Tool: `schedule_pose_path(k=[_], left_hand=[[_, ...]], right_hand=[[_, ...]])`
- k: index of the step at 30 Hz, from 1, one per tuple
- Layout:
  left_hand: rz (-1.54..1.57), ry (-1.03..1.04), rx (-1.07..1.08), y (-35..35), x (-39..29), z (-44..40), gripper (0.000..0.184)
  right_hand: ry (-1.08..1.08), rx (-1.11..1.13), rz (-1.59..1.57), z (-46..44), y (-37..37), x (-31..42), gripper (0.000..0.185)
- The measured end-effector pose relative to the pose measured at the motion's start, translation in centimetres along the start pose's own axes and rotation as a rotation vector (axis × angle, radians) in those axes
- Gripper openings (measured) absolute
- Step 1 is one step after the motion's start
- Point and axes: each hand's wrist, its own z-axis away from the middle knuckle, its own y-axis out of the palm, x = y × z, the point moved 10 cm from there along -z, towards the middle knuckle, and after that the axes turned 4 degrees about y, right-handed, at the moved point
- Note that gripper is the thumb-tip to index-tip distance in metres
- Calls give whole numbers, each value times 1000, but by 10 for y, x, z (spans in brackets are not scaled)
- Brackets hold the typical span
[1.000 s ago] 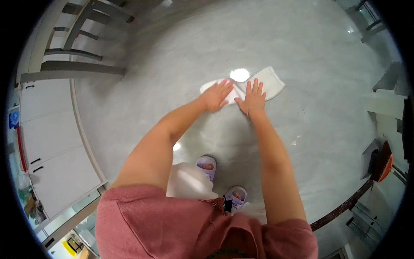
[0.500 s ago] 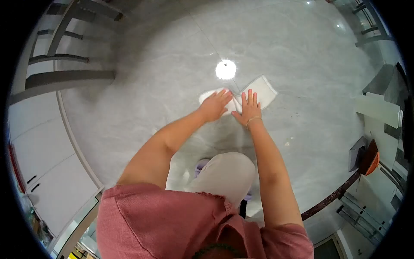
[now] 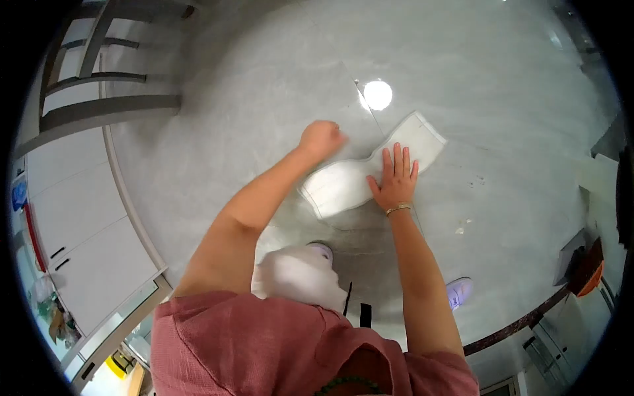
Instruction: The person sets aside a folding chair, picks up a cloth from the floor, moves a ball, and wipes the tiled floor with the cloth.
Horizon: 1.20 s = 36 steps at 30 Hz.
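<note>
A white cloth [image 3: 347, 185] with stitched borders lies spread on the grey floor, its middle narrower than its two ends. My right hand [image 3: 397, 177] rests flat on the right half of the cloth, fingers spread; a thin bracelet circles that wrist. Just above the cloth's left half, my left hand [image 3: 321, 140] is off it, with the fingers curled in and somewhat blurred. I see nothing held in it.
A grey chair [image 3: 109, 113] stands at upper left beside white cabinets [image 3: 109, 251]. Small pale scraps [image 3: 463, 226] lie on the floor to the right. An orange-edged dustpan-like object [image 3: 590, 280] is at far right. My purple shoe [image 3: 459, 292] shows below.
My left hand has come off the cloth and curled. The cloth, bunched at its middle before, now lies flatter, its left end lower. My right hand stays flat on it.
</note>
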Motion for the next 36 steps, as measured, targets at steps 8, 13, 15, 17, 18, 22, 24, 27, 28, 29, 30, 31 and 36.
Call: schedule_pose_path(k=[8,13,15,17,18,22,24,27,28,29,30,31,36], left_hand=[[15,-130,301,12,-6,-17,31],[141,-225,342,21,7,-19,27],[167,-210,341,20,8,-17,28],[200,-190,330,17,9,-16,29],[239,-186,347,18,9,-14,30],[187,-163,331,22,9,-15,34],[91,-64,283,21,5,-10,26],[20,83,126,18,5,7,8],[56,132,28,9,-4,22,6],[15,248,22,10,-18,40,16],[-26,364,20,9,-38,63,27],[-52,511,2,21,-53,88,33],[-244,779,22,69,-58,175,52]], right_hand=[[-7,-31,-33,7,0,-7,80],[-20,-49,-18,7,-1,-7,79],[-10,-21,-11,7,0,-5,78],[-7,2,4,5,1,-4,78],[0,10,9,5,2,-4,77],[-12,-27,15,5,-4,-1,76],[-19,-29,17,6,-2,0,76],[-21,-45,16,4,1,1,76],[-12,-49,19,5,1,1,76],[-21,-54,21,5,1,2,76],[-27,-67,21,5,0,4,76],[-28,-80,22,6,-1,4,76],[-82,-43,1,31,9,27,62]])
